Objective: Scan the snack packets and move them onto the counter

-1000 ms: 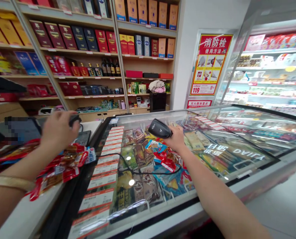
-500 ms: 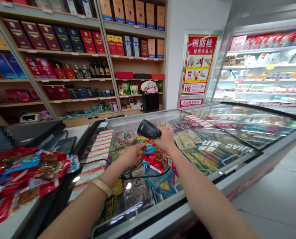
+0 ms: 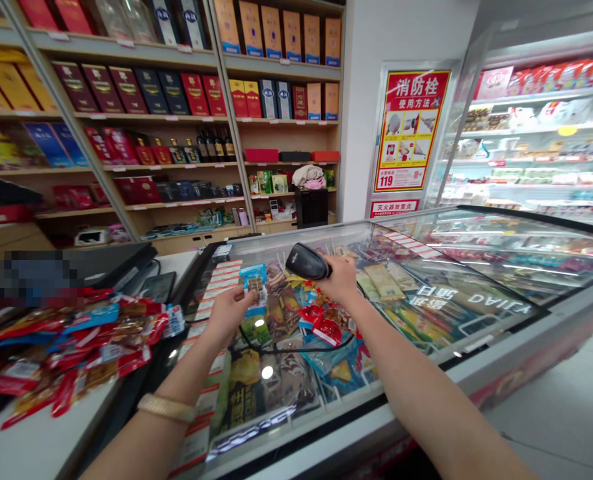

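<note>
Right grip point(image 3: 340, 279) clasps black scanner point(image 3: 307, 261) above freezer point(image 3: 346, 435), head pointing left and slightly away, long axis slanting. Left grip point(image 3: 230, 308) pinches blue packet point(image 3: 254, 273) left of scanner, long axis near-vertical in view.

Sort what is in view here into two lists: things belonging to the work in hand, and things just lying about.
In the work, it seems:
barcode scanner, in the right hand
blue snack packet, in the left hand
black cable
heaped snack packets

Just about:
fire-hydrant poster
dark bottles
crumpled cloth

Blue packet point(image 3: 256, 285) in left fingers point(image 3: 239, 294)
</note>
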`<action>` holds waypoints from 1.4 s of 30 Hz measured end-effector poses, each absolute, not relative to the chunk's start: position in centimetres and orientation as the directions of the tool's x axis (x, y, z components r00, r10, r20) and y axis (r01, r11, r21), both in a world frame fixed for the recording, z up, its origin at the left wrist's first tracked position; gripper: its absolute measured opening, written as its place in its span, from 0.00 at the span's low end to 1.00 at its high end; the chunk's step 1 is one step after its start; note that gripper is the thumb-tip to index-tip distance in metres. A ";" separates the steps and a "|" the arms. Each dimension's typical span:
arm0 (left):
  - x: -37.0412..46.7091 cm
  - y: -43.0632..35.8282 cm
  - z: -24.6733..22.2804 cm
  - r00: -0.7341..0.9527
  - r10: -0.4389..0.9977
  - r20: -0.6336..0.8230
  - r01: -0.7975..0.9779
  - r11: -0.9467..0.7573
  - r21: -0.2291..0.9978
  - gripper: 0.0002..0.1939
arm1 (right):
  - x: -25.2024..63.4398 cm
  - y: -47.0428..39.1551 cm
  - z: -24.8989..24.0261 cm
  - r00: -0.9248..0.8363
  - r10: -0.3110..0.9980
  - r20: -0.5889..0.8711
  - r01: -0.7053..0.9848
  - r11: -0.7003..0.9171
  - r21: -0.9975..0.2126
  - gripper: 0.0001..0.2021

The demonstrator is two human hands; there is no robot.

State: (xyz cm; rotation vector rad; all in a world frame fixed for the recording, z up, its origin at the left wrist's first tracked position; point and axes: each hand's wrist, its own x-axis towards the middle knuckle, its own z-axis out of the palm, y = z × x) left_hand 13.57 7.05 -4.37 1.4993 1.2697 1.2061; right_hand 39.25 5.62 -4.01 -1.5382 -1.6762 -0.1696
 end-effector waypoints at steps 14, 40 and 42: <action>12.1 5.5 -2.4 -0.197 0.974 -0.110 -0.450 0.009 0.893 0.04 | 37.5 4.6 -3.9 -0.228 0.733 0.641 0.836 0.484 -0.257 0.14; 10.8 6.2 -4.2 -0.226 0.926 0.301 0.007 -0.308 0.951 0.18 | 36.9 4.2 -4.3 -0.280 0.707 0.650 0.813 0.535 -0.232 0.15; 9.9 6.1 -3.2 -0.302 0.853 0.426 0.223 -0.371 0.901 0.14 | 37.1 4.2 -4.4 -0.257 0.706 0.660 0.825 0.516 -0.231 0.14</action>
